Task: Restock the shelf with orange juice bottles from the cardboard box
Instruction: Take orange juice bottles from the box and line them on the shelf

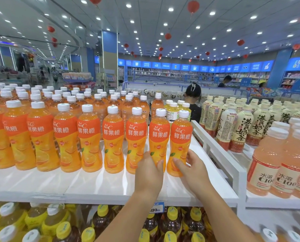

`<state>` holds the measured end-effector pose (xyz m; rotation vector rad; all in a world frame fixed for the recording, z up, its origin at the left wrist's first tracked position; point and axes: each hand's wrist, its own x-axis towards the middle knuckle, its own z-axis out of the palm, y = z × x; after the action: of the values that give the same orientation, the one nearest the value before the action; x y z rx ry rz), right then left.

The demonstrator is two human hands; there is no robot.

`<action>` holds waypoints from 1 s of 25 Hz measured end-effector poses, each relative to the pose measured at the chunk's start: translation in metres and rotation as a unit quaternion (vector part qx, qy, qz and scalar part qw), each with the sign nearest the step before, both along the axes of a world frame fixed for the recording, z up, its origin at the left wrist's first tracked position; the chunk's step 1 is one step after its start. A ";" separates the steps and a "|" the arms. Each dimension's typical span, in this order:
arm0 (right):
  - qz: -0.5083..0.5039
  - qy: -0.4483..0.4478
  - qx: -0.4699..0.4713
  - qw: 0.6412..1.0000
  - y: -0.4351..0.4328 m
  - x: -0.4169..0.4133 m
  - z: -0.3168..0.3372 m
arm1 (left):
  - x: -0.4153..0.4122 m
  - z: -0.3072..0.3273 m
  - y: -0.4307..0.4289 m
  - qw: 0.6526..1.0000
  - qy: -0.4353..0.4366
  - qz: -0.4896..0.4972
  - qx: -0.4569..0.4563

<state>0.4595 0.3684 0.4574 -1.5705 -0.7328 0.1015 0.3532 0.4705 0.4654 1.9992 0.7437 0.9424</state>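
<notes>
2 hands are engaged at the front row's right end on the shelf [93, 186]. Left hand [148, 170] and right hand [192, 165] are each curled round 1 orange juice bottle [159, 137], low down. Neighbouring bottles [136, 137] could be toppled by a sideways nudge.

Juice bottles [86, 137] on shelf [93, 186]
</notes>
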 end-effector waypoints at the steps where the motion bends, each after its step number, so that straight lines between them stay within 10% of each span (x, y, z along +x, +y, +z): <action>1: -0.001 -0.001 -0.002 1.000 0.000 0.000 0.000 | 0.001 0.000 -0.001 1.000 0.000 0.000 -0.007; 25: 0.045 0.015 -0.039 0.998 -0.001 0.003 0.001 | -0.001 0.013 -0.003 0.999 0.051 0.013 -0.002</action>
<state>0.4629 0.3672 0.4579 -1.6071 -0.7847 0.2219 0.3524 0.4676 0.4782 2.0517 0.8290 0.8583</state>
